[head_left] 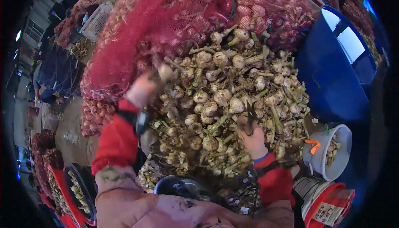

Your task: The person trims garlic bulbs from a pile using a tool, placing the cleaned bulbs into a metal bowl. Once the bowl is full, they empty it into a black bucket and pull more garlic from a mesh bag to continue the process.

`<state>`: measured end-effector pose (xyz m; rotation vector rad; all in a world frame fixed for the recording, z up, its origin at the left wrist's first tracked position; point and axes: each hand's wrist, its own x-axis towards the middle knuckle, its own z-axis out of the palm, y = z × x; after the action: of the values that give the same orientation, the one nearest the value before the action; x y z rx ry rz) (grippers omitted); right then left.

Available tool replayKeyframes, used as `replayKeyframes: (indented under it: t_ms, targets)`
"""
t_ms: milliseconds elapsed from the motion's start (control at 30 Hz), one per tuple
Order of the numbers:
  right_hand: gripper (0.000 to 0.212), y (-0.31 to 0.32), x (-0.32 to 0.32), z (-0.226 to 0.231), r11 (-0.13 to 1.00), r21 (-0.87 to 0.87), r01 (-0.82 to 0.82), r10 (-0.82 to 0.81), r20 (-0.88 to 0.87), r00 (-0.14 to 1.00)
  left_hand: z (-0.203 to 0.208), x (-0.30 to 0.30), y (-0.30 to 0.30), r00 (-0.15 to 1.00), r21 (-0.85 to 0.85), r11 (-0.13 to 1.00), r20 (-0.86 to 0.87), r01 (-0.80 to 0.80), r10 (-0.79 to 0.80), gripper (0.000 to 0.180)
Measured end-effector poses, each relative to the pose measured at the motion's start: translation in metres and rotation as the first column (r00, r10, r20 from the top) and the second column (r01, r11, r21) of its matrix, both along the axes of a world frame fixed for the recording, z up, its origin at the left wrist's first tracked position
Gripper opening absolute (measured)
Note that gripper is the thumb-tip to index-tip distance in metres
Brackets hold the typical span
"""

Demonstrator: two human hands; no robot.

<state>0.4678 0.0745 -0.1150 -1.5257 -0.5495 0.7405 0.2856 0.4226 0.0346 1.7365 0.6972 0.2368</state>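
Your left hand [142, 89], blurred, pinches a pale garlic bulb [165, 73] above the left side of the garlic heap [212, 109], near the red mesh sacks [137, 33]. Your right hand [252, 140] grips a dark tool [251, 114], its tip pointing away from you over the heap, left of the white bucket [312, 155].

Pale round garlic bulbs [222, 97] look matt and papery. The big blue plastic tub [330, 66] is smooth; the red sack [124, 49], coarse mesh.
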Motion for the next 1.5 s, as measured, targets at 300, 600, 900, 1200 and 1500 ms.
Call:
replayKeyframes:
  t_ms: [300,600,900,1200,1500]
  targets:
    - [0.037,-0.058,-0.151,0.063,0.961,-0.042,-0.273,0.265,-0.141,0.954,-0.056,-0.12,-0.283,0.981,-0.648,0.738,0.166,0.187,-0.102,0.074]
    - [0.039,-0.194,-0.285,0.022,0.995,-0.097,0.027,-0.036,-0.087,0.996,-0.079,-0.213,-0.376,0.941,-0.105,0.961,-0.2,0.255,-0.272,0.068]
    - [0.025,-0.24,-0.32,0.068,0.97,-0.241,0.032,0.112,0.558,0.823,-0.052,-0.248,-0.409,0.972,0.088,0.974,-0.131,0.209,-0.197,0.071]
    - [0.019,-0.225,-0.331,0.052,0.916,-0.4,-0.022,0.268,0.572,0.775,-0.048,-0.25,-0.428,0.959,0.311,0.908,-0.054,0.281,-0.278,0.066]
    - [0.018,-0.27,-0.246,-0.032,0.731,-0.51,0.454,-0.337,0.308,0.89,-0.009,-0.24,-0.448,0.995,0.295,0.954,0.07,0.05,-0.073,0.054]
